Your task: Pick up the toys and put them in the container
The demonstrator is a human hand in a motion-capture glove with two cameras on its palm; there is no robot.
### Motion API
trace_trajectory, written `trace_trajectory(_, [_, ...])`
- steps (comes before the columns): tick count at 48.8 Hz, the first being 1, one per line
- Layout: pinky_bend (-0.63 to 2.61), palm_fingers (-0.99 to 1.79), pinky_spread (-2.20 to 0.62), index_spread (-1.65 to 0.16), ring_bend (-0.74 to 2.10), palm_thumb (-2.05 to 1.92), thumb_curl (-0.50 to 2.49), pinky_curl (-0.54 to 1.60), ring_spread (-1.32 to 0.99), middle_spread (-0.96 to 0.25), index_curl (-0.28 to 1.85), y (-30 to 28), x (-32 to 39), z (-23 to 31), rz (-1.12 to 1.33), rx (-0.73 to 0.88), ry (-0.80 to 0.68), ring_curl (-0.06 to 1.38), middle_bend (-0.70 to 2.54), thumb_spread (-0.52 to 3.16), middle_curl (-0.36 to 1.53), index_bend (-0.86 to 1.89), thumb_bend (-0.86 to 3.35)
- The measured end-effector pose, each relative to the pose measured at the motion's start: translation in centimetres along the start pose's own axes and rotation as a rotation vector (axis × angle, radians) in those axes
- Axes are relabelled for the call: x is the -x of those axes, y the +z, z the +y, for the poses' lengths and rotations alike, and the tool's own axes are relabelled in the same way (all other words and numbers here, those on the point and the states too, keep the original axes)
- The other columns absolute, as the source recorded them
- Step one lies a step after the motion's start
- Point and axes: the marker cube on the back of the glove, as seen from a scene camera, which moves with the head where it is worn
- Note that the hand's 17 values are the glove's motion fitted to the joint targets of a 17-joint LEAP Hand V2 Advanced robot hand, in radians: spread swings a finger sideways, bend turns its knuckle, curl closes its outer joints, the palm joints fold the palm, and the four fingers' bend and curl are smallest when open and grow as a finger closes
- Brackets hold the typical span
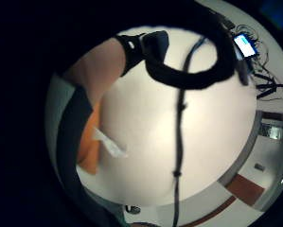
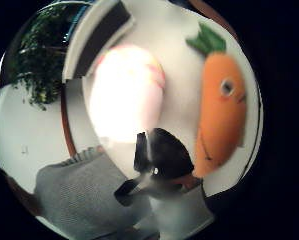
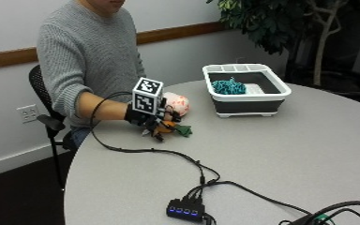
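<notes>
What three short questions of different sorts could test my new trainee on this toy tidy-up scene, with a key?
1. True or false: the container already holds a teal toy.
2. Which toy lies under the gloved right hand? A) a carrot toy B) a blue car C) a yellow duck
3. Fill in: the pink toy lies on the ____, beside the hand.

Key: 1 true; 2 A; 3 table.
</notes>
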Motion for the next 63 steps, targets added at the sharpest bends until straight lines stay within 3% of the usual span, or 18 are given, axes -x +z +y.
trace_trajectory(5, [1.07,-0.2,0.07,-0.36,0.19,0.04,0.33,0.36,-0.04,-0.11,0.37,3.0,0.2,0.1,0.025,-0.069,0.023,0.28,0.06,1.33,0.16,0.18,0.0])
trace_trajectory(21, [0.95,-0.08,0.02,-0.37,0.34,0.15,0.35,0.33,-0.04,-0.09,0.41,2.8,0.0,-0.1,0.056,-0.147,0.038,0.33,0.07,1.46,0.11,0.25,0.04])
trace_trajectory(24, [0.89,0.06,0.0,-0.38,0.44,0.21,0.36,0.31,-0.08,-0.11,0.42,2.0,0.1,-0.5,0.101,-0.246,0.057,0.35,0.11,1.55,0.11,0.3,0.09])
trace_trajectory(28, [0.96,0.69,-0.23,-0.39,0.68,0.46,0.46,0.29,-0.22,-0.17,0.39,-0.1,-0.2,-1.5,0.115,-0.313,0.092,0.37,0.22,1.54,0.13,0.26,0.22])
trace_trajectory(32, [0.87,1.01,-0.33,-0.4,0.72,0.59,0.55,0.28,-0.31,-0.2,0.45,-4.1,-0.6,-2.6,0.002,-0.346,0.111,0.4,0.32,1.42,0.18,0.43,0.24])
trace_trajectory(35, [0.81,1.09,-0.37,-0.39,0.73,0.62,0.6,0.3,-0.35,-0.21,0.5,-8.2,-1.1,-3.2,-0.03,-0.398,0.113,0.44,0.39,1.34,0.21,0.52,0.24])
trace_trajectory(42, [0.78,1.11,-0.43,-0.35,0.78,0.65,0.72,0.34,-0.4,-0.23,0.6,-15.8,-1.1,-4.2,-0.043,-0.479,0.08,0.5,0.5,1.17,0.28,0.64,0.23])
trace_trajectory(49, [0.77,1.09,-0.45,-0.32,0.78,0.65,0.83,0.36,-0.44,-0.24,0.64,-17.6,0.4,-6.7,-0.037,-0.48,0.038,0.52,0.55,1.02,0.32,0.67,0.22])
trace_trajectory(56, [0.77,1.06,-0.46,-0.31,0.79,0.64,0.93,0.38,-0.46,-0.24,0.67,-18.6,8.1,-14.4,-0.156,-0.458,-0.062,0.54,0.57,0.89,0.35,0.68,0.22])
trace_trajectory(63, [0.77,1.01,-0.47,-0.3,0.79,0.62,1.02,0.41,-0.47,-0.25,0.69,-19.7,16.8,-21.9,-0.094,-0.43,-0.128,0.56,0.55,0.78,0.37,0.68,0.21])
